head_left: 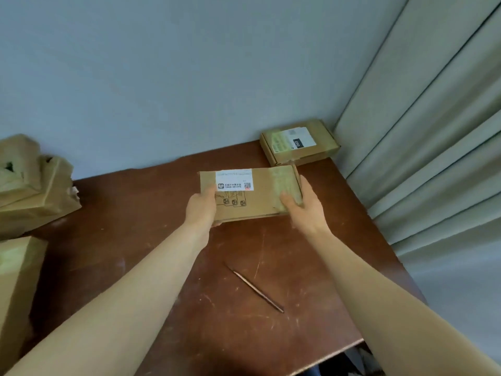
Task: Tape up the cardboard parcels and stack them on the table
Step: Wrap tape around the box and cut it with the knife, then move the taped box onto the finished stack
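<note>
A flat cardboard parcel (260,196) with a white label is held over the middle of the brown table (141,213). My left hand (202,208) grips its near left corner, thumb on top. My right hand (303,206) grips its right end, thumb on the taped strip. A second flat parcel (298,142) with a white and black label lies at the table's far right corner, just beyond the held one.
Several crumpled cardboard boxes (29,183) are piled at the left edge, with another box (16,289) below them. A thin dark stick (254,287) lies on the table between my forearms. A wall stands behind; a pale curtain (433,126) hangs at the right.
</note>
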